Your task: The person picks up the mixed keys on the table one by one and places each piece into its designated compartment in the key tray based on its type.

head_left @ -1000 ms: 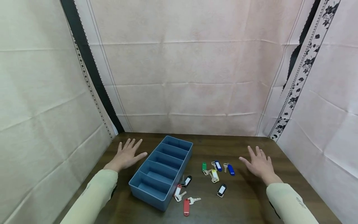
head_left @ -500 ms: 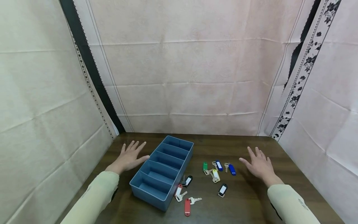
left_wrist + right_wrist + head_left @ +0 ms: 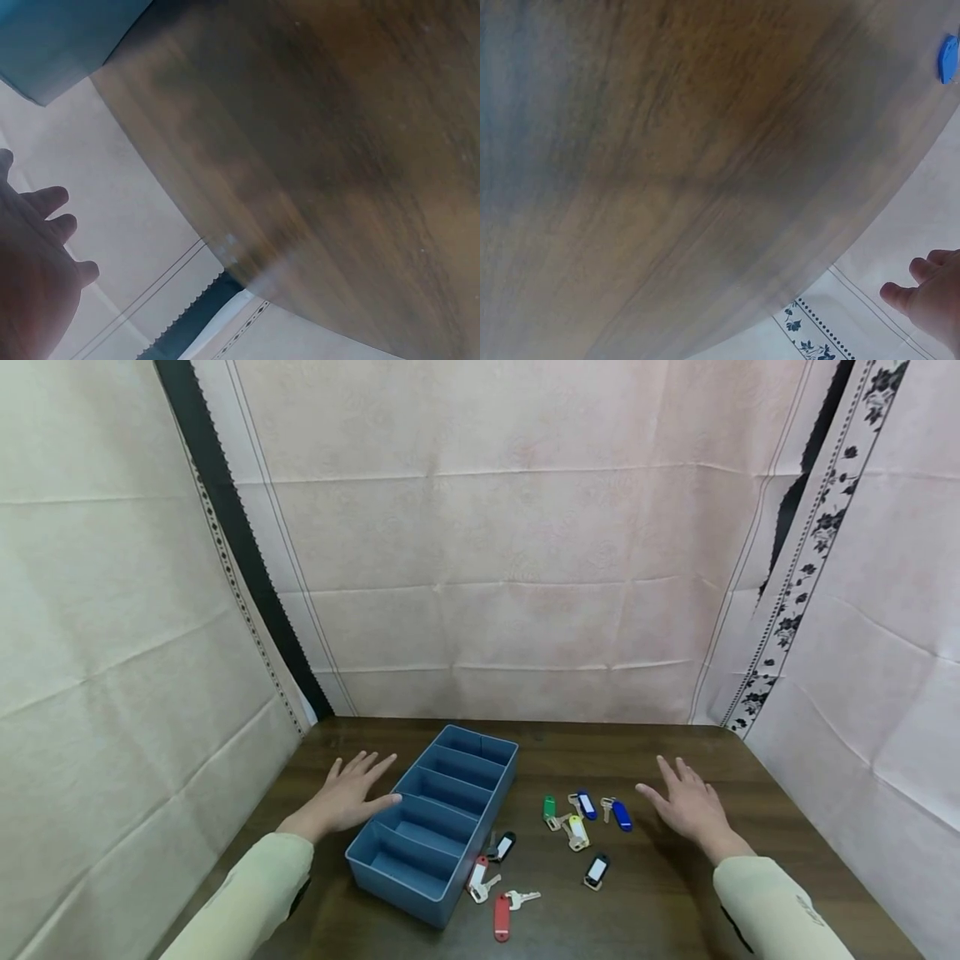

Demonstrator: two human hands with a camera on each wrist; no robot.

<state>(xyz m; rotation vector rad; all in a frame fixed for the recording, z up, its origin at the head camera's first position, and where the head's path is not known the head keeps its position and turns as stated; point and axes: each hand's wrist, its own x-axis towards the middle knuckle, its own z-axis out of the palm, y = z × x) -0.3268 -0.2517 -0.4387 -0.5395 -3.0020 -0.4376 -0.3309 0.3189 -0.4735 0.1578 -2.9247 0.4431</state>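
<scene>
Fingers spread, the left hand is held by the left side of a blue divided box, its thumb tip at the rim; whether they touch I cannot tell. The right hand, fingers spread and holding nothing, is right of the key tags. Nearest to it is a blue tag with a key; another blue tag, a green tag and a yellow tag lie beside it. The left wrist view shows the left hand and a box corner; the right wrist view shows the right hand.
A black tag lies nearer the front. Another black tag and a red tag are against the box's right side, with a second red tag in front. Pale cloth hangs around the wooden table.
The left hand has moved slightly nearer the front and toward the box. The right hand has shifted a little left. The box and tags have stayed in place.
</scene>
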